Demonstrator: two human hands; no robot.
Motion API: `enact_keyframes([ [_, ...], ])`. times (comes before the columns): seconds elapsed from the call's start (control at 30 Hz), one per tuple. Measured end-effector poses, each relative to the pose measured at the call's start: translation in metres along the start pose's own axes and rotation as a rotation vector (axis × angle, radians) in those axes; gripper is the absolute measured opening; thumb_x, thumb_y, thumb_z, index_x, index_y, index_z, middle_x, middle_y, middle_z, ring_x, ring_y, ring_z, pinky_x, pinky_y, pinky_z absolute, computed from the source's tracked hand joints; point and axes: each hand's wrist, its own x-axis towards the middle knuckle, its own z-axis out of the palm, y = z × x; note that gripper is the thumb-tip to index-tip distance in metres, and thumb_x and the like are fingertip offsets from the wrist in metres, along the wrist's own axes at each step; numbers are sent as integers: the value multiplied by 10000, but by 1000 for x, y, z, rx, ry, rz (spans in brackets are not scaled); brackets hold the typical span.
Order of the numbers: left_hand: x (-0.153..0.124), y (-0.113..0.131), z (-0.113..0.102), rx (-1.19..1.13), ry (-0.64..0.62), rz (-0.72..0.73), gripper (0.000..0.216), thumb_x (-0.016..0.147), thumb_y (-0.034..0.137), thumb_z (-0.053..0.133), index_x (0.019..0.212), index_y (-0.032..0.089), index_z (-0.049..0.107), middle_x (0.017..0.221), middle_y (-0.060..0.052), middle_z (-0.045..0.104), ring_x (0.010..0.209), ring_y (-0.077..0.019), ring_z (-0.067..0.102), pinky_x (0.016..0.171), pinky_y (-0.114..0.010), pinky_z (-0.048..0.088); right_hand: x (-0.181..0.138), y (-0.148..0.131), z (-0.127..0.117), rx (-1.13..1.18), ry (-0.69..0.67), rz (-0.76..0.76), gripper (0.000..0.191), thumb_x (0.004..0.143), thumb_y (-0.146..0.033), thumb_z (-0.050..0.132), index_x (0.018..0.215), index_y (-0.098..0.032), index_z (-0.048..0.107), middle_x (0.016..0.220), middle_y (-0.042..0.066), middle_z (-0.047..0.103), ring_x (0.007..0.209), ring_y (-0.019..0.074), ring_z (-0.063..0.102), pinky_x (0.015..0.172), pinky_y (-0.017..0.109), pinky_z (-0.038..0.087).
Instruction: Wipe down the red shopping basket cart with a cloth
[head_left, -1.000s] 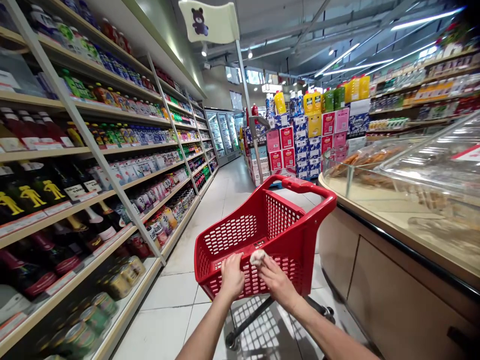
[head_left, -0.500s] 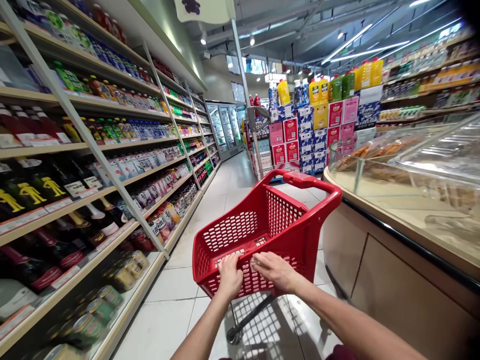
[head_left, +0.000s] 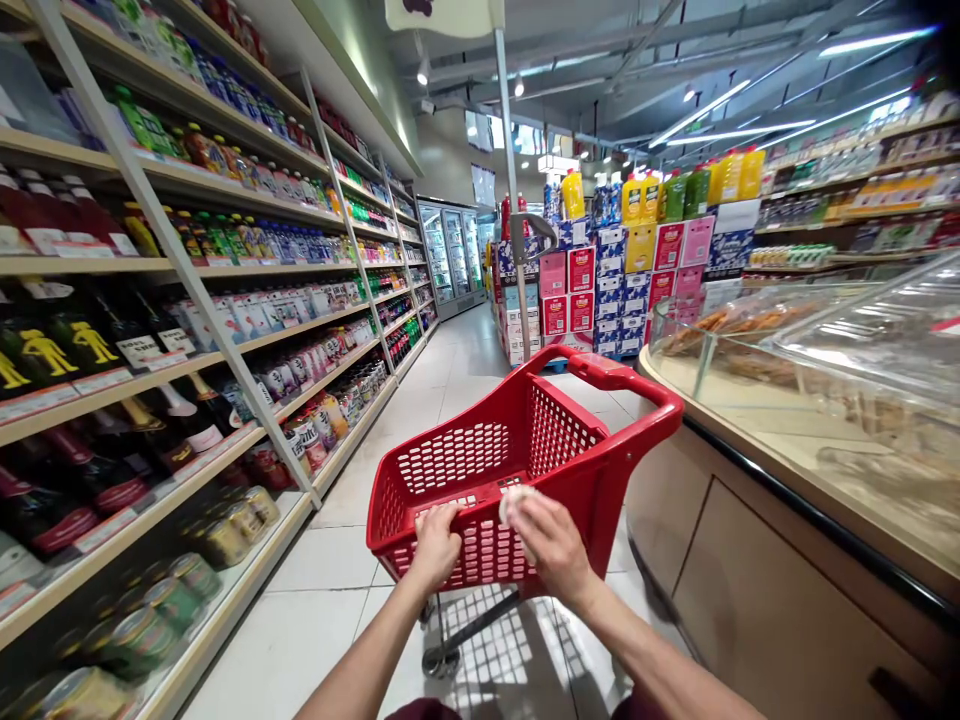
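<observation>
A red plastic shopping cart (head_left: pixel 465 465) with perforated sides stands sideways in front of me, its handle at the right. My left hand (head_left: pixel 437 545) is closed over the cart's near top rim. Just to its right, my right hand (head_left: pixel 551 540) is raised beside the same rim, fingers bent around a small white wad (head_left: pixel 514 503) that looks like a tissue or cloth. Most of the wad is hidden by the fingers. The part of the basket floor that I can see holds nothing I can make out.
Shelves (head_left: pixel 247 350) of bottles and cans line the left side. A curved glass-topped counter (head_left: pixel 697 470) with food stands close at the right. Farther off are a metal pole (head_left: pixel 510 140), stacked drink boxes (head_left: pixel 566 300) and glass-door fridges (head_left: pixel 454 250).
My right hand has lifted and turned at the rim, and the white wad now shows in its fingers. My left hand stays on the rim. The view has shifted slightly.
</observation>
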Motion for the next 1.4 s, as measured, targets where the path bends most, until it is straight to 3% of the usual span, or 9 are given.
enact_keyframes([
  [0.27, -9, -7, -12, 0, -3, 40, 555, 573, 1, 379, 1042, 220, 583, 1105, -25, 603, 1064, -183, 488, 990, -395, 264, -13, -6, -14, 35, -114, -61, 232, 866, -193, 408, 968, -203, 615, 921, 54, 623, 936, 158, 532, 761, 294, 478],
  [0.4, -10, 22, -1, 40, 66, 27, 727, 575, -15, 368, 1266, 210, 384, 1396, -53, 319, 1295, -207, 214, 1051, -497, 48, -6, 5, -30, -47, 36, 44, 274, 851, -161, 419, 1078, -188, 570, 1069, 94, 572, 1066, 206, 473, 860, 380, 444],
  [0.47, -9, 41, 9, 59, 11, 91, 769, 580, -8, 371, 1310, 225, 310, 1429, -33, 253, 1316, -194, 153, 1056, -493, 28, -10, 7, -35, -60, -43, 46, 271, 842, -144, 420, 1057, -191, 578, 1009, 86, 594, 989, 192, 512, 792, 343, 476],
  [0.57, -5, 61, 23, 40, -64, 170, 723, 592, 23, 377, 1293, 193, 340, 1380, -47, 350, 1288, -180, 228, 1067, -444, 50, -24, 11, -41, -53, -182, 11, 274, 821, -115, 424, 1020, -200, 592, 918, 69, 610, 868, 172, 545, 703, 295, 493],
  [0.73, 1, 65, 30, -8, -42, 133, 653, 598, 42, 369, 1240, 164, 391, 1309, -71, 435, 1236, -169, 312, 1060, -414, 94, -20, 31, -49, -111, 36, 95, 357, 819, -112, 413, 1140, -208, 535, 1088, 106, 545, 1069, 236, 466, 860, 407, 433],
  [0.9, 2, 66, 26, -17, -45, 119, 636, 573, 37, 379, 1189, 192, 414, 1270, -54, 470, 1208, -156, 348, 1055, -409, 116, -25, 37, -57, -61, -137, 75, 289, 807, -109, 425, 999, -229, 606, 876, 55, 598, 785, 164, 542, 663, 287, 488],
  [1.1, 7, 88, 26, -5, -25, 72, 606, 579, 23, 388, 1164, 177, 425, 1387, -83, 315, 1297, -220, 174, 1032, -537, 14, 0, 70, -90, -157, 222, 186, 395, 798, -100, 445, 1161, -235, 520, 1070, 94, 509, 1014, 222, 474, 845, 396, 439],
  [1.3, 12, 99, 36, -40, -35, 158, 664, 560, 30, 391, 1197, 213, 411, 1277, -45, 457, 1220, -188, 306, 1036, -458, 90, -20, 73, -101, -28, -29, 92, 340, 819, -98, 395, 1062, -248, 577, 913, 55, 550, 848, 162, 528, 693, 276, 486],
  [1.4, 12, 98, 38, -45, -10, 149, 629, 563, 50, 396, 1167, 223, 431, 1244, -31, 481, 1179, -180, 339, 1019, -424, 133, -3, 89, -116, -124, 227, 241, 357, 804, -129, 423, 1116, -251, 547, 1018, 76, 521, 945, 205, 507, 805, 373, 454],
])
